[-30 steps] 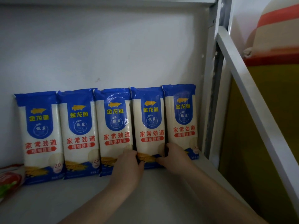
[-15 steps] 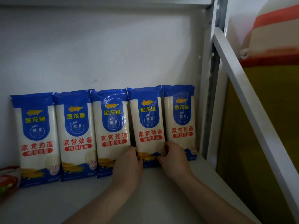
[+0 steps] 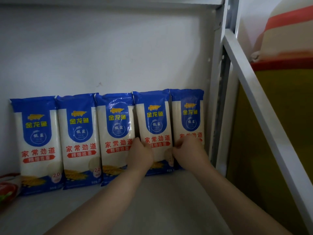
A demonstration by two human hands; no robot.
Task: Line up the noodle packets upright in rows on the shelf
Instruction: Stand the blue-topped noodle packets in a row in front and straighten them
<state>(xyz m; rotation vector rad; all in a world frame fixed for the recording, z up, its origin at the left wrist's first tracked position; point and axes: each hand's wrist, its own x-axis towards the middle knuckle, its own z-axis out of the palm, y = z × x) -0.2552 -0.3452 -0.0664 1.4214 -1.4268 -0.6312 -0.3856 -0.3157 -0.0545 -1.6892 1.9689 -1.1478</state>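
Several blue and white noodle packets stand upright in one row against the white back wall of the shelf [image 3: 152, 200]. Both hands grip the fourth packet [image 3: 155, 119] from the left by its side edges. My left hand [image 3: 139, 155] pinches its left edge, overlapping the third packet [image 3: 116, 131]. My right hand [image 3: 188, 150] pinches its right edge, in front of the fifth packet [image 3: 189, 114], which stands by the shelf post. The first packet [image 3: 36, 138] and second packet [image 3: 79, 133] stand untouched at the left.
A red package [image 3: 6, 189] pokes in at the left edge of the shelf. The grey metal post [image 3: 218, 99] and a slanted white rail [image 3: 264, 106] bound the right side. Beyond them are a yellow surface and a red and cream bag [image 3: 286, 36].
Both hands have slid up the fourth packet's side edges, from near its bottom to about its middle. The row of packets stays upright.
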